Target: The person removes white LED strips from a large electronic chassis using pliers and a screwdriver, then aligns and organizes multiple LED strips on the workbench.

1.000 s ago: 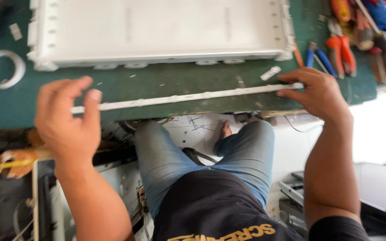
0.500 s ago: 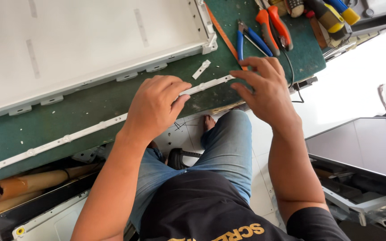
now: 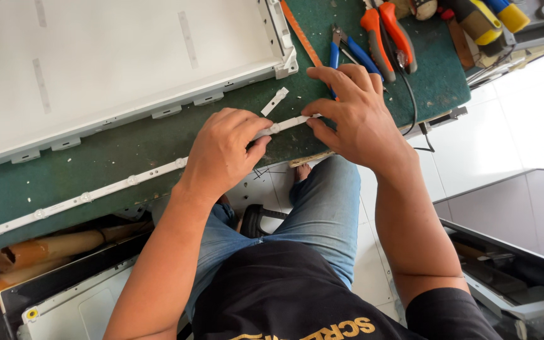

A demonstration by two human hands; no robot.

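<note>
A long thin white light strip [image 3: 105, 189] with small round lenses lies along the near edge of a green mat [image 3: 140, 141]. My left hand [image 3: 221, 151] presses down on the strip near its right end, thumb and fingers pinching it. My right hand [image 3: 354, 116] holds the strip's right tip between thumb and forefinger. A short loose white strip piece [image 3: 275, 101] lies just above my left hand. A large white panel tray [image 3: 121, 63] fills the mat behind the strip.
Blue-handled cutters [image 3: 347, 50] and orange-handled pliers [image 3: 385, 34] lie at the mat's right end, with yellow and blue tools [image 3: 489, 16] beyond. My jeans-clad legs [image 3: 322, 208] are below the bench edge. A brown tube [image 3: 64, 245] lies at lower left. A dark panel [image 3: 511, 264] lies at right.
My left hand slid right along the strip from its left end and now sits next to my right hand. The view has swung and zoomed in on the strip's right end.
</note>
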